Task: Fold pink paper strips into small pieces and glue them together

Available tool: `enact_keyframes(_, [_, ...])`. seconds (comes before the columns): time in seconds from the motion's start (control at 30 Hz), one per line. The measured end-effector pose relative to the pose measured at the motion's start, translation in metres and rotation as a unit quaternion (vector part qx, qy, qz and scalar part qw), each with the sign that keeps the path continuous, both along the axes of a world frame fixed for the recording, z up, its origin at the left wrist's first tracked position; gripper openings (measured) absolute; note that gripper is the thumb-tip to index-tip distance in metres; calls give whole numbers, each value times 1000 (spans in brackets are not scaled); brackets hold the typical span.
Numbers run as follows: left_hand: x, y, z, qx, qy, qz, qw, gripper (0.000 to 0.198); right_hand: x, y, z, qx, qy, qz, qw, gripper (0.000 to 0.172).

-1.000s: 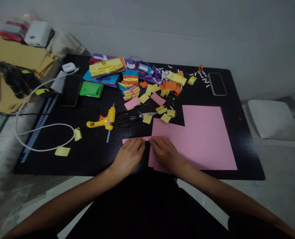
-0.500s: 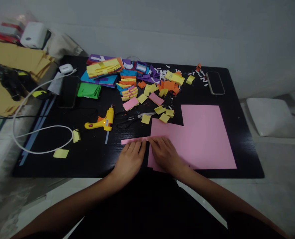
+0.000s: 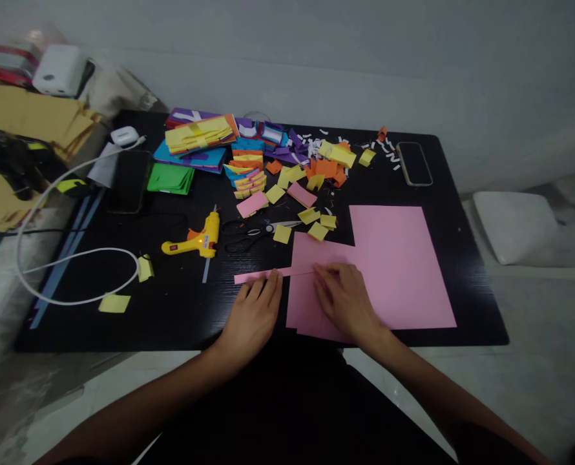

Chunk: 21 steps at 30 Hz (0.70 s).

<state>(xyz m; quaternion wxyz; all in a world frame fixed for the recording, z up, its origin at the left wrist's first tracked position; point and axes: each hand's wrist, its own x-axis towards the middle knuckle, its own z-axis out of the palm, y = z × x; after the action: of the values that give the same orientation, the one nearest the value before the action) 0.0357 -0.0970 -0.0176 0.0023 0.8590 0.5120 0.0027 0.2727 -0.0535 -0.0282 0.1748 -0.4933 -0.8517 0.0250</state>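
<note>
A narrow folded pink paper strip point(image 3: 297, 271) runs from the bare black table onto the pink paper sheets point(image 3: 394, 271). My left hand point(image 3: 256, 303) holds the strip's left part down, its fingertips along the strip's lower edge and its thumb near the middle. At the strip's right end, over the sheets, the fingertips of my right hand point(image 3: 345, 297) are pinched on it. That right end is partly hidden under the fingers. Beyond my hands, a pair of scissors point(image 3: 249, 232) with black handles and a yellow glue gun point(image 3: 200, 240) lie on the table.
Small yellow and pink paper pieces point(image 3: 307, 216) and white scraps lie across the table's back. Behind them are stacks of folded coloured paper point(image 3: 203, 135). A phone point(image 3: 414, 163) rests at right, another phone point(image 3: 130, 182) at left, near a looped white cable point(image 3: 79, 302).
My right hand has slid right along the strip, away from my left hand, and more of the strip shows between them. My left hand stays on the strip. The view has shifted slightly.
</note>
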Motion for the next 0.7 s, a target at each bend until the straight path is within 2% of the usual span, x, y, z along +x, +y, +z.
enact_keyframes(0.17, [1,0,1,-1,8,4,1000,62,14,2,0,20,-7,-13,1000,32])
enact_keyframes(0.27, [2,-1,0,-3,6,6,1000,60,11,2,2,26,8,-12,1000,31])
enact_keyframes(0.37, [2,-1,0,-7,3,9,1000,60,-6,1,4,26,33,6,999,29])
enact_keyframes(0.43, [2,-1,-1,-10,1,11,1000,60,-22,0,6,15,45,50,998,29])
enact_keyframes(0.53, [2,-1,-2,-12,-10,9,1000,58,-45,-2,5,-37,46,102,993,32])
enact_keyframes(0.7, [2,-2,-4,-1,-22,14,1000,56,-54,-4,0,-63,20,102,993,39])
